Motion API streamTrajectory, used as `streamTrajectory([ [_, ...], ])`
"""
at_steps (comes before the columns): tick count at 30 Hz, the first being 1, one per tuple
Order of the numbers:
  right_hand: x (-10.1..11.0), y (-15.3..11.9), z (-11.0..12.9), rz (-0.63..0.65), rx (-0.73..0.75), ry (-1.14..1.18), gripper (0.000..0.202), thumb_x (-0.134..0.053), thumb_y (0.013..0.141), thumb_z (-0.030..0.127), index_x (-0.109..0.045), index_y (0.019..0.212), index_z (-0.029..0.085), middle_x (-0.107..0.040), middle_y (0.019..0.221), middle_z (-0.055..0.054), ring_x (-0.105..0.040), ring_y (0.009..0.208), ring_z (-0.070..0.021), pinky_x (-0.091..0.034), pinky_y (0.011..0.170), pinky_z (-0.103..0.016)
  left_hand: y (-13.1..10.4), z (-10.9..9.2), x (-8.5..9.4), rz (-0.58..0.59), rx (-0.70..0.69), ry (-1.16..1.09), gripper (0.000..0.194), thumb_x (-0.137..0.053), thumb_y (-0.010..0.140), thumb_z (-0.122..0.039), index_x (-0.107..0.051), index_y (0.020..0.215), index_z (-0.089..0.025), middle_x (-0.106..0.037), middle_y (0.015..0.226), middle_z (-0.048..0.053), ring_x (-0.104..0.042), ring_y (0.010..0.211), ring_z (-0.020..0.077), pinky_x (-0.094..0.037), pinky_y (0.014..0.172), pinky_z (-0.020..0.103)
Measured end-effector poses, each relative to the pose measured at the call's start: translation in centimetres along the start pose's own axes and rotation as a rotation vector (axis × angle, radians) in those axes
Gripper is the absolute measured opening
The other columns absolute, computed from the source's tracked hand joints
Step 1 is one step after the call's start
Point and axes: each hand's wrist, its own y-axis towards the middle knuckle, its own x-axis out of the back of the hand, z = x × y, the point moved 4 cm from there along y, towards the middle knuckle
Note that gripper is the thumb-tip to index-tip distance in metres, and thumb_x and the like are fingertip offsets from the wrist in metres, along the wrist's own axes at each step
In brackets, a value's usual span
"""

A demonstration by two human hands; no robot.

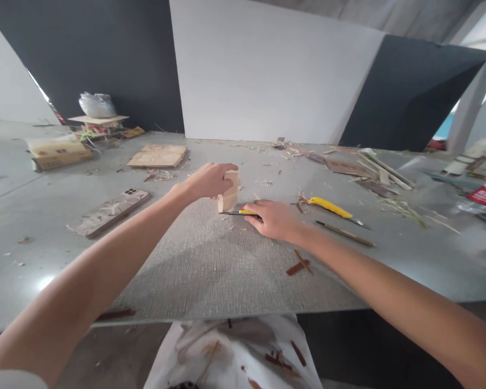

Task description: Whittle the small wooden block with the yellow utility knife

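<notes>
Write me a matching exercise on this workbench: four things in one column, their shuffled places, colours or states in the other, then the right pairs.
1. Phone
2. Left hand
3. Right hand
4. Bottle label

A. Holding a thin dark blade
B. Red and white, near the view's right edge
C. Lying with its camera side up
D. Gripping a small pale wooden piece

Right pairs: 1-C, 2-D, 3-A, 4-B
</notes>
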Motion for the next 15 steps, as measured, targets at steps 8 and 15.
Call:
streamTrajectory([
  [8, 1.3, -1.3, 0.5, -0.006, 0.019, 0.110, 0.031, -0.036, 0.095, 0.035, -0.055, 0.117, 0.025, -0.066, 0.096, -0.004, -0.058, 0.091, -0.0176, -0.037, 0.069, -0.027, 0.3, -2.7, 0.2, 0.027, -0.144, 0.048, 0.034, -0.045, 0.072, -0.025, -0.071, 0.093, -0.024, -0.071, 0.092, 0.004, -0.056, 0.066, 0.0150, -0.039, 0.059, 0.026],
  [15, 0.5, -1.8, -0.1, -0.126, 0.015, 0.237, 0.031, -0.036, 0.094, 0.035, -0.059, 0.112, 0.023, -0.067, 0.096, -0.004, -0.060, 0.085, -0.0171, -0.041, 0.071, -0.028, 2.2, -2.3, -1.1, 0.174, -0.015, 0.067, 0.028, -0.048, 0.072, -0.029, -0.071, 0.085, -0.021, -0.070, 0.086, 0.005, -0.057, 0.071, 0.0165, -0.038, 0.060, 0.027],
])
